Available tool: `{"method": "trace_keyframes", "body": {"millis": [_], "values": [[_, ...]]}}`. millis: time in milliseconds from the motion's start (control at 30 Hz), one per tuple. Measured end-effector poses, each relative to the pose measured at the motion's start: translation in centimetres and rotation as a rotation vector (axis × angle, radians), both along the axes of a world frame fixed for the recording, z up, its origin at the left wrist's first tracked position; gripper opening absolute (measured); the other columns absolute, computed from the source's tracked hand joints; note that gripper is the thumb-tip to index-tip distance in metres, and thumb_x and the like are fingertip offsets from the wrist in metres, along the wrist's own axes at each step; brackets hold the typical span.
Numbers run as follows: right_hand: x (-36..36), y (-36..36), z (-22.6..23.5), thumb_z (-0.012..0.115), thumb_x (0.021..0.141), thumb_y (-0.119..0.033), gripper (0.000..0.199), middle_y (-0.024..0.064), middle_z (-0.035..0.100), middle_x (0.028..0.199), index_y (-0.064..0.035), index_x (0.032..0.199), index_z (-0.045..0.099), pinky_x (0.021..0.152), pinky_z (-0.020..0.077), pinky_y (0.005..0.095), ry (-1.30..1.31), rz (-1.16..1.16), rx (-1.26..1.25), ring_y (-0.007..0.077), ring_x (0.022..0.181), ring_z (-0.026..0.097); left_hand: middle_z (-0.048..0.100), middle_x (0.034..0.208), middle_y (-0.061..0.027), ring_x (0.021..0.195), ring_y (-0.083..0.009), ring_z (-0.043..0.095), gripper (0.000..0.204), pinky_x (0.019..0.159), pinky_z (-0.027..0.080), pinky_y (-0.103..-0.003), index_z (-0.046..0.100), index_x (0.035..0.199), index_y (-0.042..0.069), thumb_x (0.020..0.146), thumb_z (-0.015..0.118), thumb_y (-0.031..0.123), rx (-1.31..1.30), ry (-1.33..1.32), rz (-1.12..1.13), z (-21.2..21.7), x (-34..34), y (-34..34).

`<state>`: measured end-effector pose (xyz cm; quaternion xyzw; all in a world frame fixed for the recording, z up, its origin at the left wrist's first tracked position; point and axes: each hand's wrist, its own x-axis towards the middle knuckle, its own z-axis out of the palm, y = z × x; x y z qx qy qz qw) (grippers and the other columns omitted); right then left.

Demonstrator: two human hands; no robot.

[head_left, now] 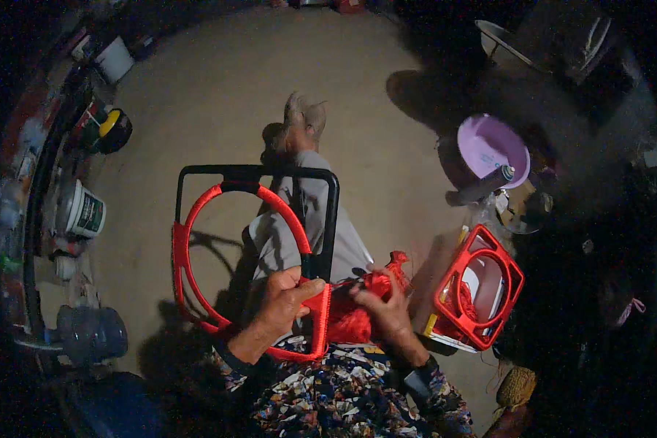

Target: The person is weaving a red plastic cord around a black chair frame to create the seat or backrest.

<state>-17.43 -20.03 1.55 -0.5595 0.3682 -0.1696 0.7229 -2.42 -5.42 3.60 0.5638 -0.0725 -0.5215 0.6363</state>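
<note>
You sit over a dim bare floor (219, 87). Your left hand (283, 301) is closed around the red-wrapped frame (190, 241) at your lap; your right hand (384, 306) pinches red cord (358, 310) beside it.

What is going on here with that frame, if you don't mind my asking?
A seated person is working on a black metal frame with a ring inside wrapped in red cord. The left hand grips the frame's right-hand bar, partly wrapped in red. The right hand holds a bundle of loose red cord against it. To the person's right, a finished red-wrapped frame leans on a box, near a lilac plastic bowl.
</note>
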Motion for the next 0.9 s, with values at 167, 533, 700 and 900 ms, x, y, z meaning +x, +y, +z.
{"method": "trace_keyframes", "body": {"millis": [167, 533, 700, 900], "values": [[-1.4, 0.9, -0.9, 0.069, 0.077, -0.019, 0.043, 0.0064, 0.062, 0.095, -0.0012, 0.112, 0.052, 0.080, 0.0450, 0.0283, 0.222, 0.447, -0.594, 0.0157, 0.087, 0.058, 0.059, 0.077, 0.0004, 0.065, -0.0059, 0.056, 0.014, 0.053, 0.046, -0.021, 0.058, 0.088, 0.004, 0.083, 0.063, 0.016, -0.023, 0.068, 0.076, 0.1, -1.0, 0.6], [-2.3, -3.4, 1.4, 0.066, 0.076, -0.024, 0.037, 0.0016, 0.058, 0.081, -0.0025, 0.105, 0.057, 0.060, 0.0454, 0.0256, -0.243, -0.109, 0.218, 0.0105, 0.066, 0.054, 0.061, 0.079, -0.0021, 0.056, -0.0040, 0.050, 0.016, 0.041, 0.031, -0.016, 0.058, 0.094, 0.004, 0.082, 0.062, 0.013, -0.027, 0.123, 0.039, 0.1, -0.7, 1.3], [-0.3, -0.7, 4.3, 0.067, 0.076, -0.021, 0.042, -0.0026, 0.058, 0.079, -0.0065, 0.113, 0.056, 0.053, 0.0402, 0.0211, 0.001, 0.348, 0.188, 0.0053, 0.059, 0.049, 0.063, 0.083, -0.0038, 0.060, -0.0073, 0.055, 0.018, 0.044, 0.036, -0.017, 0.058, 0.095, 0.003, 0.080, 0.064, 0.012, -0.055, 0.161, 0.020, -0.1, -0.7, 1.3], [0.8, 0.2, 3.4, 0.066, 0.078, -0.023, 0.016, -0.0048, 0.053, 0.061, -0.0105, 0.074, 0.057, 0.047, 0.0341, 0.0226, 0.107, 0.482, 0.113, 0.0051, 0.053, 0.046, 0.064, 0.086, -0.0065, 0.068, -0.0094, 0.059, 0.024, 0.051, 0.043, -0.019, 0.059, 0.096, -0.001, 0.078, 0.067, 0.013, -0.090, 0.180, -0.010, 1.7, -0.4, 1.3]]}}
